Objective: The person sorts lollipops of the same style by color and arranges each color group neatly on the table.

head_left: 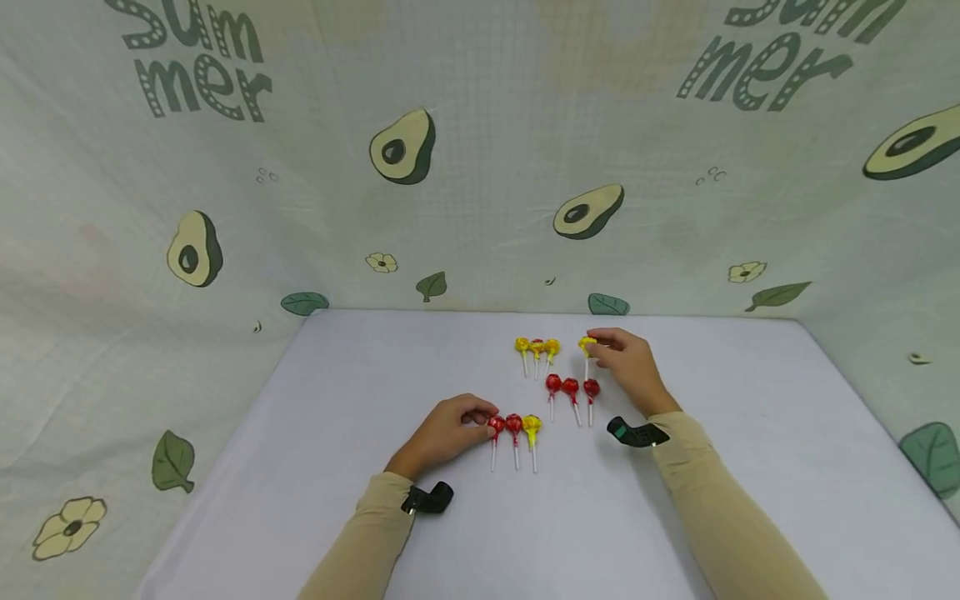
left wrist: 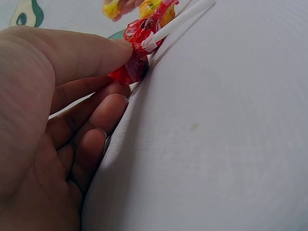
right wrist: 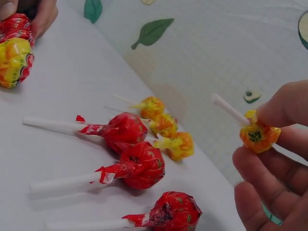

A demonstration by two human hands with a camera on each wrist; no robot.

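Observation:
My left hand pinches the wrapped head of a red lollipop between thumb and fingers, low at the white table. That lollipop is at the left end of a front row, beside another red lollipop and a yellow lollipop. Farther back on the right, my right hand holds a yellow lollipop by its head, thumb against fingertips. Its white stick points away from the palm in the right wrist view. Close to this hand lie three red lollipops in a row, sticks toward me.
Three yellow-wrapped lollipops form a back row, left of my right hand. A white cloth covers the table. Behind it hangs a pale curtain printed with avocados and leaves. Each wrist wears a black band.

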